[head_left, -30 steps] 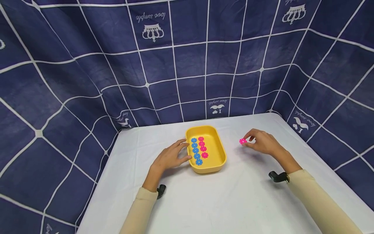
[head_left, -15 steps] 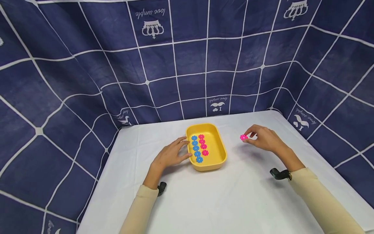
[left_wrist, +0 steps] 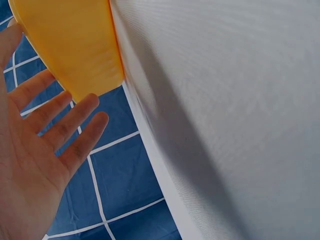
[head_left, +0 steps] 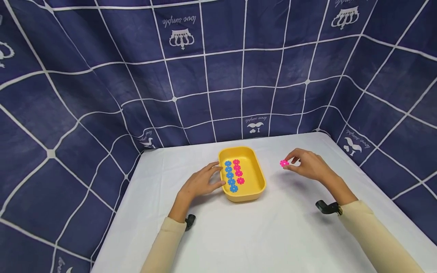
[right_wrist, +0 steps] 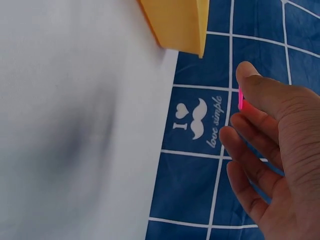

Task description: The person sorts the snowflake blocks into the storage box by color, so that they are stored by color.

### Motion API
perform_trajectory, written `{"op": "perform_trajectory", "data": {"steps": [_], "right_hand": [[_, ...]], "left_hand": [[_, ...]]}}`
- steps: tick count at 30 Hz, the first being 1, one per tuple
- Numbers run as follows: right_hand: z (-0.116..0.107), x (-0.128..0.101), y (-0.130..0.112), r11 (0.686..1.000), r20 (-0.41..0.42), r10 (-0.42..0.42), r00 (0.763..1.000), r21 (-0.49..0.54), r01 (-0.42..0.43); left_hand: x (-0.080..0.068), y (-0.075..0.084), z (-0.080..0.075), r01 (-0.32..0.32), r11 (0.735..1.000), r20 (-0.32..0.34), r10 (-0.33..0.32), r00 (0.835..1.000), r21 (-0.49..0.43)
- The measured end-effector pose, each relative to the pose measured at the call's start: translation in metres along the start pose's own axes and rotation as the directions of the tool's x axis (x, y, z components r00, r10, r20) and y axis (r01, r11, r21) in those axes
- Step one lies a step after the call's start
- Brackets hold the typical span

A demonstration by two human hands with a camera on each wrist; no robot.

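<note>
Yellow tray at table centre, one pink disc held clear of it

We see the white table bare toward 6 o'clock, its far edge against the blue curtain at 12; the yellow tray holds blue and pink discs in two rows. Our left hand rests at the tray's 9 o'clock wall, fingers spread and relaxed. At the tray's 3 o'clock, well apart, our right hand pinches a pink disc between thumb and fingertips.

Long cream sleeves are worn on both arms, ending at the wrists, where small black camera mounts are strapped just behind bare hands.
</note>
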State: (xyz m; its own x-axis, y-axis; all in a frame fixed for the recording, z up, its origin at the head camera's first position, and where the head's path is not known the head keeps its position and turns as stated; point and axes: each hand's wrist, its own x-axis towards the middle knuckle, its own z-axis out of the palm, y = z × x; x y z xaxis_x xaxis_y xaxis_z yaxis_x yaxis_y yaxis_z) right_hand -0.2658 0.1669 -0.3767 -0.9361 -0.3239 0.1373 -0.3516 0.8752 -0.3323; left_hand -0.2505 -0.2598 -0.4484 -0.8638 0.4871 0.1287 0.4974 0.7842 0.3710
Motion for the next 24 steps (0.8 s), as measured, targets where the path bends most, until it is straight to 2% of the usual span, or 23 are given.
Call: {"op": "perform_trajectory", "data": {"steps": [4,11,18,24], "right_hand": [[0.001,-0.002,-0.005,1.000,-0.010,-0.024,1.000,0.003,0.024],[0.002,-0.001,-0.012,0.998,-0.005,-0.060,0.998,0.009,0.060],[0.005,0.004,-0.023,0.993,-0.034,-0.119,0.992,0.001,0.119],[0.008,0.009,-0.035,0.990,-0.020,-0.143,0.990,0.003,0.143]], "left_hand": [[0.000,0.000,0.002,0.005,1.000,0.014,-0.005,1.000,0.001],[-0.001,-0.002,0.005,-0.009,1.000,0.001,0.009,1.000,0.010],[-0.001,-0.002,0.004,-0.009,1.000,-0.003,0.009,1.000,0.014],[-0.001,-0.002,0.003,-0.002,1.000,-0.003,0.002,1.000,0.029]]}}
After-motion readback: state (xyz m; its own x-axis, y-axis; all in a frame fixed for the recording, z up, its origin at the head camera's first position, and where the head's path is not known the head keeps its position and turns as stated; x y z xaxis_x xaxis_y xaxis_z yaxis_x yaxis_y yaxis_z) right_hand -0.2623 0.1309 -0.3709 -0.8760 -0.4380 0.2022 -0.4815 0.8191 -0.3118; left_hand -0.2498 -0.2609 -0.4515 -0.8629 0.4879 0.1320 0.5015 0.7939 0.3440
